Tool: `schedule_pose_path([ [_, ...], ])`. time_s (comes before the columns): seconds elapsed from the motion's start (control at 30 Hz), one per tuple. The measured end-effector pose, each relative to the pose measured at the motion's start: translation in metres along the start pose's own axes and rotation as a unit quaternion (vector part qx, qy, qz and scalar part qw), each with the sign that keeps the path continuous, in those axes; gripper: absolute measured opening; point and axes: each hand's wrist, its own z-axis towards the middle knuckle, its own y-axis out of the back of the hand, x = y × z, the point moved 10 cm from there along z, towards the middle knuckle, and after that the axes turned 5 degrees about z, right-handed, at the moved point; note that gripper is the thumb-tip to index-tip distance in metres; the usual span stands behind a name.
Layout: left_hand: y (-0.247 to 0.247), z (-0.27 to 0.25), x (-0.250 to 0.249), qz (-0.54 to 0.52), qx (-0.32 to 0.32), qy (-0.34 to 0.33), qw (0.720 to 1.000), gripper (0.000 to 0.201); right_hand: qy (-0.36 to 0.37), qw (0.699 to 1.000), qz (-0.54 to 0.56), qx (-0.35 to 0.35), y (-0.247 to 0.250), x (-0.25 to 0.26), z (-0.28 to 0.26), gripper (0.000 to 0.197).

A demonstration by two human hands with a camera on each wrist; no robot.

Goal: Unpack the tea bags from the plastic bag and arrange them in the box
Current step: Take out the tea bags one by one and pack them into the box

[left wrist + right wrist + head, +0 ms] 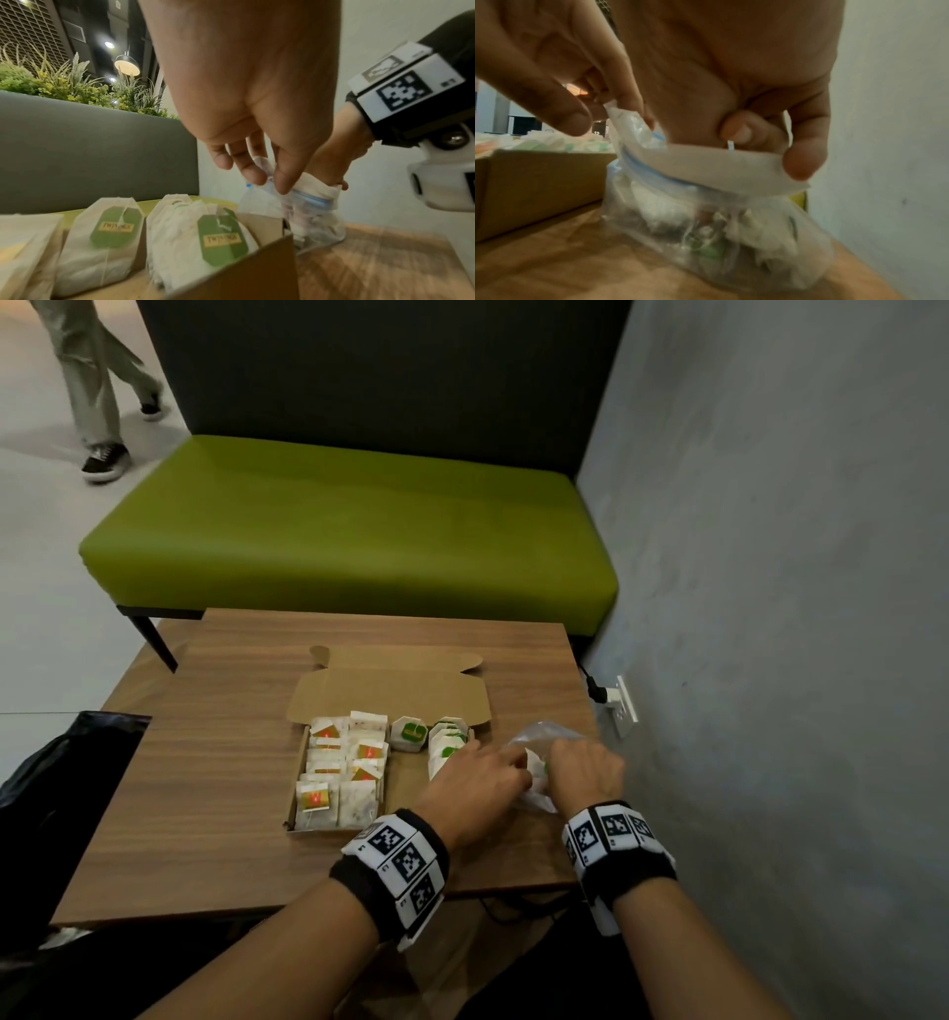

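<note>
An open cardboard box (390, 695) (244, 270) (539, 182) sits on the wooden table (205, 814). Red-tagged tea bags (318, 796) fill its left side and green-tagged tea bags (447, 742) (221, 241) stand at its right. Just right of the box is a clear plastic zip bag (547, 731) (316, 227) (706, 223) with tea bags inside. My left hand (518, 757) (267, 180) pinches the bag's rim. My right hand (552, 762) (765, 148) pinches a white tea bag (706, 164) (316, 186) at the bag's mouth.
A green bench (349, 531) stands beyond the table. A grey wall (770, 608) runs close along the right, with a plugged outlet (616, 703). A black bag (61, 788) lies at the table's left edge. A person (102, 377) walks at the far left.
</note>
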Motion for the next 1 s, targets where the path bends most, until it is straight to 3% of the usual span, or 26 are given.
schedule_pose_path([
  [0.1, -0.003, 0.002, -0.001, 0.001, 0.001, -0.005, 1.0, 0.029, 0.005, 1.0, -0.003, 0.015, -0.005, 0.001, 0.0, 0.017],
  [0.3, -0.004, 0.002, -0.001, -0.008, 0.0, 0.0, 1.0, 0.029, 0.026, 0.999, 0.01, -0.026, 0.002, 0.0, -0.008, 0.021],
  [0.43, 0.001, 0.001, -0.003, -0.021, -0.001, 0.001, 1.0, 0.031, 0.04, 0.995, 0.074, -0.053, 0.009, -0.007, -0.016, 0.02],
  [0.6, 0.005, 0.0, -0.002, -0.035, 0.001, 0.003, 0.999, 0.031, 0.007, 0.978, 0.192, -0.084, 0.02, -0.028, -0.02, 0.025],
  [0.83, 0.009, -0.003, 0.004, -0.112, -0.003, 0.017, 0.994, 0.038, 0.016, 0.884, 0.415, -0.216, 0.061, -0.06, -0.035, 0.016],
  [1.0, 0.025, -0.01, 0.013, -0.244, -0.076, 0.051, 0.965, 0.03, 0.033, 0.808, 0.541, -0.231, 0.09, -0.069, -0.042, 0.016],
])
